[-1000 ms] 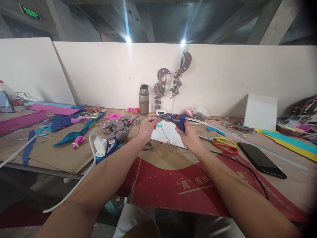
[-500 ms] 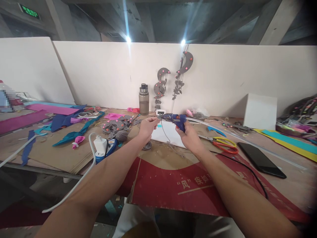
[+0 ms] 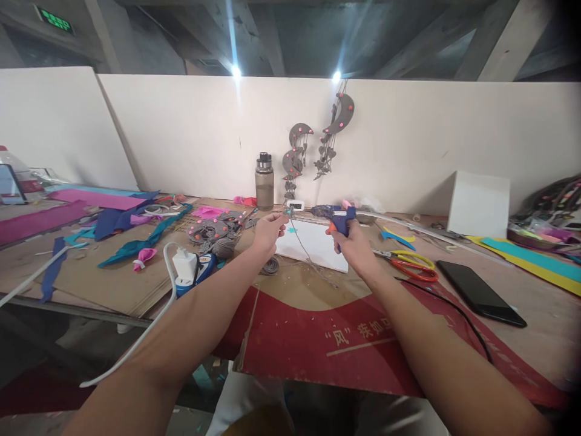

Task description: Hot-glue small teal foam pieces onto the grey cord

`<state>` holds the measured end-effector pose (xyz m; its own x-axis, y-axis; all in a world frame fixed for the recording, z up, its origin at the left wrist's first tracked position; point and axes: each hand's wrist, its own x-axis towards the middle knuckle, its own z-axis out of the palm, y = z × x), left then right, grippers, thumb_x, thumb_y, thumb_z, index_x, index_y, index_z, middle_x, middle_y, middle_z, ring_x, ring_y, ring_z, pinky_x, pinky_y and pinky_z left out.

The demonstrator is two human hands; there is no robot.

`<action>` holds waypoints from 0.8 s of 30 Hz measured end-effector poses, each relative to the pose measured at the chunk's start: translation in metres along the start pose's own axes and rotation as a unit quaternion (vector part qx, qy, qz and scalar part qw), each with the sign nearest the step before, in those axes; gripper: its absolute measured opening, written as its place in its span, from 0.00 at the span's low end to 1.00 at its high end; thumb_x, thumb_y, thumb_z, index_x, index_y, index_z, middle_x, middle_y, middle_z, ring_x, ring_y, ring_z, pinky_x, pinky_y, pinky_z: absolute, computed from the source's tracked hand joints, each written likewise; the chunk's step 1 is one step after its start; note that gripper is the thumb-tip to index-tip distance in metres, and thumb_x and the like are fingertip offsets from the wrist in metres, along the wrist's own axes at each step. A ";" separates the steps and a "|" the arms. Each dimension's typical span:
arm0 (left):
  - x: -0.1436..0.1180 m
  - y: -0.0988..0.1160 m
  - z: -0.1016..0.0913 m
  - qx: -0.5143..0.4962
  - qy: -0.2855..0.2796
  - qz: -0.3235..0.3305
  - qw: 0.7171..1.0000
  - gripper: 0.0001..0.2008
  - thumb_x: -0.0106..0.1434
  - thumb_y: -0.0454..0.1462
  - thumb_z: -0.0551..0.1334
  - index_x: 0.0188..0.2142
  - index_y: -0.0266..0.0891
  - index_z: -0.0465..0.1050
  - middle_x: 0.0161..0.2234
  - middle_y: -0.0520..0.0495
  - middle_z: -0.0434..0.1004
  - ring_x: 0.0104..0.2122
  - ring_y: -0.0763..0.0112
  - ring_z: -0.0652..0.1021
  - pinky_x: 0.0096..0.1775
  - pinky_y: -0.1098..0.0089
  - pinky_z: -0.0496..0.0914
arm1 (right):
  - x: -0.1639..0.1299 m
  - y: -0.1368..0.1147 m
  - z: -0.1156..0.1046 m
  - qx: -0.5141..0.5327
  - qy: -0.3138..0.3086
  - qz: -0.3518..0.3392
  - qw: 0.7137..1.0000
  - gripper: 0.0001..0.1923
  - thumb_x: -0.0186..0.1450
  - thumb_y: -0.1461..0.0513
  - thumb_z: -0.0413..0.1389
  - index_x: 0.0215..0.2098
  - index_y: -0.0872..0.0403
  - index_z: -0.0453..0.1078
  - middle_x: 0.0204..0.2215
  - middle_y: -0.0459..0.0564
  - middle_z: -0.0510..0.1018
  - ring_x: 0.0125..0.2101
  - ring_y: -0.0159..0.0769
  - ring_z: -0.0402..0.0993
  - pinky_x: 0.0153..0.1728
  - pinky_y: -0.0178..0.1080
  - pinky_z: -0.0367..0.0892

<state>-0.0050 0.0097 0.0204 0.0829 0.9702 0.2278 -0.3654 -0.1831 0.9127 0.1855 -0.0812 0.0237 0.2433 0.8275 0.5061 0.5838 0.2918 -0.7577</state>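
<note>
My right hand (image 3: 353, 240) is wrapped round the handle of a blue hot glue gun (image 3: 341, 218), its nozzle pointing left. A clear glue stick (image 3: 376, 215) sticks out of the gun's back end. Pinched in the fingertips of my left hand (image 3: 269, 231) is a grey cord (image 3: 300, 241), which trails down to the right over a white sheet (image 3: 320, 248). A small grey-and-teal bit shows at the cord's upper end; its kind is too small to tell. A gap lies between the nozzle and my left fingertips.
Scissors (image 3: 414, 265) and a black phone (image 3: 481, 293) lie to the right. A bottle (image 3: 264, 184) stands behind my left hand. A power strip (image 3: 196, 272) with a white plug sits at the left. Grey moon hangings (image 3: 341, 115) hang on the white wall.
My right hand has drawn the glue gun to the right, away from my left fingertips. My left hand stays almost in place with the cord.
</note>
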 end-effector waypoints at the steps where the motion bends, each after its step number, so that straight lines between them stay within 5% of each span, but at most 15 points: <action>1: -0.001 0.000 0.001 0.002 -0.002 0.002 1.000 0.12 0.43 0.38 0.69 0.23 0.35 0.69 0.22 0.53 0.67 0.21 0.81 0.65 0.23 0.76 0.58 | 0.003 0.005 -0.001 -0.013 0.001 0.042 0.999 0.17 0.60 0.57 0.50 0.47 0.54 0.61 0.28 0.51 0.76 0.20 0.35 0.68 0.25 0.41 0.67; 4: -0.005 0.003 0.004 0.016 -0.008 0.018 1.000 0.10 0.45 0.38 0.68 0.23 0.36 0.68 0.22 0.53 0.67 0.21 0.80 0.66 0.24 0.75 0.58 | 0.013 0.025 -0.006 -0.142 -0.005 0.119 0.983 0.11 0.59 0.57 0.52 0.37 0.56 0.66 0.19 0.51 0.73 0.19 0.40 0.69 0.26 0.43 0.66; 8: -0.013 0.007 0.010 0.038 -0.027 0.039 0.998 0.08 0.47 0.37 0.66 0.23 0.36 0.68 0.22 0.52 0.67 0.22 0.79 0.66 0.24 0.75 0.58 | 0.019 0.050 -0.010 -0.318 -0.056 0.085 0.943 0.08 0.57 0.59 0.54 0.22 0.54 0.67 0.18 0.56 0.73 0.25 0.45 0.73 0.29 0.44 0.66; 14: -0.021 0.009 0.015 0.071 -0.060 0.055 0.994 0.07 0.48 0.37 0.66 0.22 0.36 0.70 0.20 0.52 0.66 0.21 0.79 0.65 0.24 0.74 0.57 | 0.011 0.039 -0.014 -0.350 -0.010 0.036 0.936 0.08 0.57 0.58 0.56 0.25 0.56 0.68 0.30 0.63 0.76 0.40 0.51 0.72 0.43 0.52 0.64; 19: -0.029 0.009 0.019 0.150 -0.073 0.106 0.980 0.06 0.50 0.37 0.65 0.22 0.37 0.71 0.20 0.52 0.67 0.21 0.76 0.65 0.26 0.72 0.58 | -0.001 0.001 0.002 -0.059 -0.004 0.009 0.998 0.07 0.59 0.58 0.52 0.34 0.52 0.63 0.34 0.52 0.75 0.36 0.40 0.71 0.42 0.48 0.65; 24: -0.040 0.013 0.023 0.223 -0.059 0.185 0.955 0.03 0.50 0.35 0.66 0.23 0.38 0.73 0.26 0.49 0.73 0.27 0.73 0.69 0.31 0.72 0.61 | -0.017 -0.025 0.028 0.281 -0.100 0.066 0.952 0.18 0.52 0.59 0.57 0.37 0.50 0.55 0.35 0.46 0.75 0.34 0.33 0.73 0.43 0.44 0.66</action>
<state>0.0083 -0.0350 0.0305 0.1380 0.8066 0.5748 0.0394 -0.5844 0.8105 0.1456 -0.0892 0.0223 0.1010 0.9332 0.3448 0.0370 0.3428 -0.9387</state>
